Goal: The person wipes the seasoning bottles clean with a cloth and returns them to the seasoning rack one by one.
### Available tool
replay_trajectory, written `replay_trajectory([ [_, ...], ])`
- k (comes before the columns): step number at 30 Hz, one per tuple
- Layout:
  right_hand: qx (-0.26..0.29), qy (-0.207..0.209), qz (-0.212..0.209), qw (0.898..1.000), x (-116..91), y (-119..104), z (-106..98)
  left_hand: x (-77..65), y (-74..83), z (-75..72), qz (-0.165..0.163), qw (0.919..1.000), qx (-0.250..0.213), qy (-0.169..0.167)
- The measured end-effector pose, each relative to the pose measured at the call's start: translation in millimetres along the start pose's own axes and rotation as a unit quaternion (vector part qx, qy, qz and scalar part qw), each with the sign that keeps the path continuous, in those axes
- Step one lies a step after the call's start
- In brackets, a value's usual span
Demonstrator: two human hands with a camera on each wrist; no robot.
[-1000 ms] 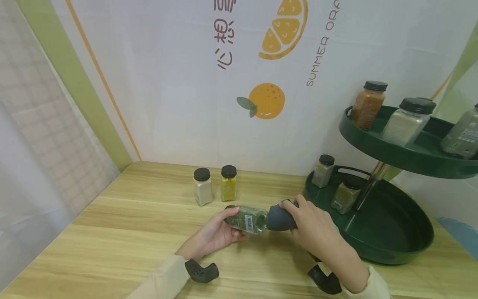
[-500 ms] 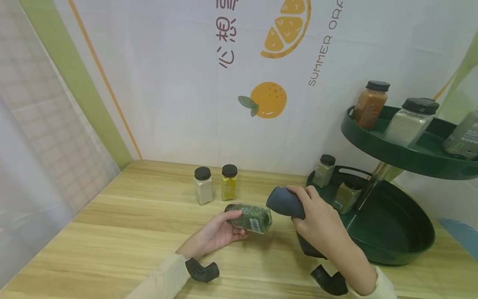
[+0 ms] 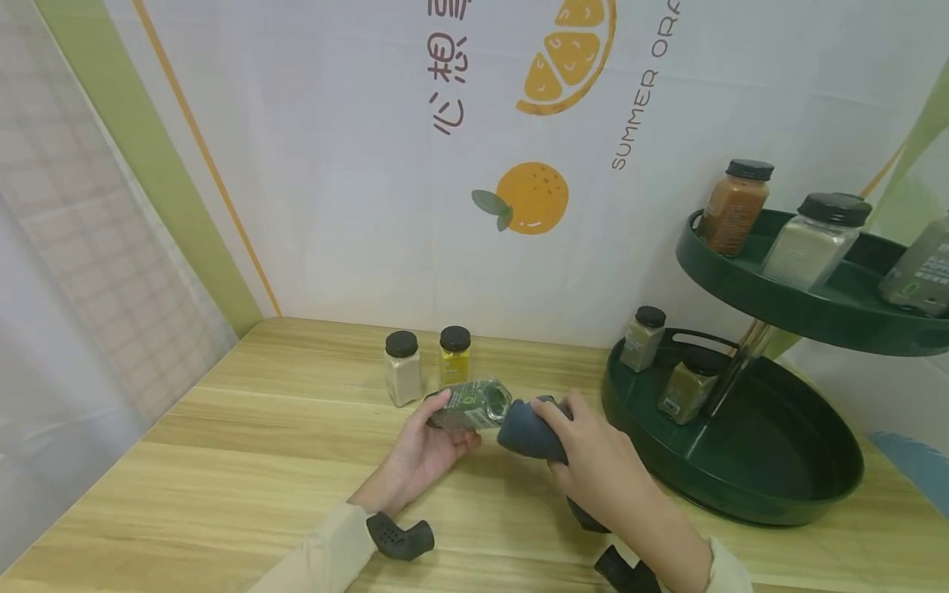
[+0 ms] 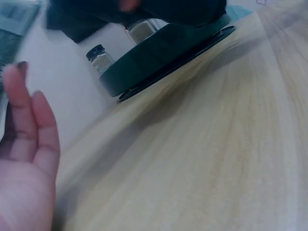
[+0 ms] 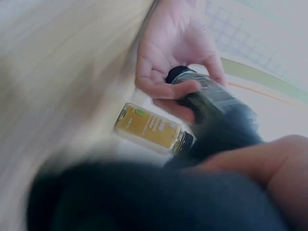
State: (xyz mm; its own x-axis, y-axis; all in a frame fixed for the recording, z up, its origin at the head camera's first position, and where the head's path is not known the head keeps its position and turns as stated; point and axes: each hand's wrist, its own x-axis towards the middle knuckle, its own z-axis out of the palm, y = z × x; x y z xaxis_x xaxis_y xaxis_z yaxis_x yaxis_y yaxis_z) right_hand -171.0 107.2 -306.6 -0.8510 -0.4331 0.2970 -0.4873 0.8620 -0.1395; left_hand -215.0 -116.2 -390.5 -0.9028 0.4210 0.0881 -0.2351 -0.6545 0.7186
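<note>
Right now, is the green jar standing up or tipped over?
Tipped over: the left hand holds the green jar sideways, its black cap near the palm instead of on top.

The right wrist view blurs the dark item (image 5: 144, 199), perhaps cloth; the head view crops a grey jar (image 3: 922, 272).

hands (image 3: 433, 449) (image 3: 604, 457) 2; handheld device (image 3: 528, 432) 1; trays (image 3: 786, 309) (image 3: 778, 445) 2; jars (image 3: 474, 405) (image 3: 404, 375) (image 3: 455, 362) (image 3: 642, 342) (image 3: 688, 391) (image 3: 736, 210) (image 3: 811, 243) (image 3: 919, 268) at least 8
</note>
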Motion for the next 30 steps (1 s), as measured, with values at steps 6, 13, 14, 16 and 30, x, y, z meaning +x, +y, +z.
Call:
replay_trajectory([
  [6, -0.02, 0.0, -0.002, 1.0, 0.2, 1.7, 4.3, 0.1, 0.5, -2.5, 0.006, 0.9991, -0.028, 0.033],
  [13, 0.008, 0.071, 0.019, 0.997, 0.6, 6.8, -1.3, 0.8, -0.1, -2.9, 0.001, 0.9995, 0.031, 0.006],
  [14, 0.012, 0.086, 0.019, 0.996, 0.6, 7.1, -2.5, 1.0, -0.2, -2.9, 0.001, 0.9992, 0.039, 0.002],
  [16, 0.027, 0.111, 0.014, 0.993, 0.3, 6.6, -4.5, 0.8, -0.7, -3.0, 0.0, 0.9987, 0.051, -0.005],
  [30, 0.055, 0.049, -0.07, 0.995, -3.9, -9.0, 0.9, -1.7, -3.7, -1.1, -0.01, 0.9943, 0.091, -0.053],
])
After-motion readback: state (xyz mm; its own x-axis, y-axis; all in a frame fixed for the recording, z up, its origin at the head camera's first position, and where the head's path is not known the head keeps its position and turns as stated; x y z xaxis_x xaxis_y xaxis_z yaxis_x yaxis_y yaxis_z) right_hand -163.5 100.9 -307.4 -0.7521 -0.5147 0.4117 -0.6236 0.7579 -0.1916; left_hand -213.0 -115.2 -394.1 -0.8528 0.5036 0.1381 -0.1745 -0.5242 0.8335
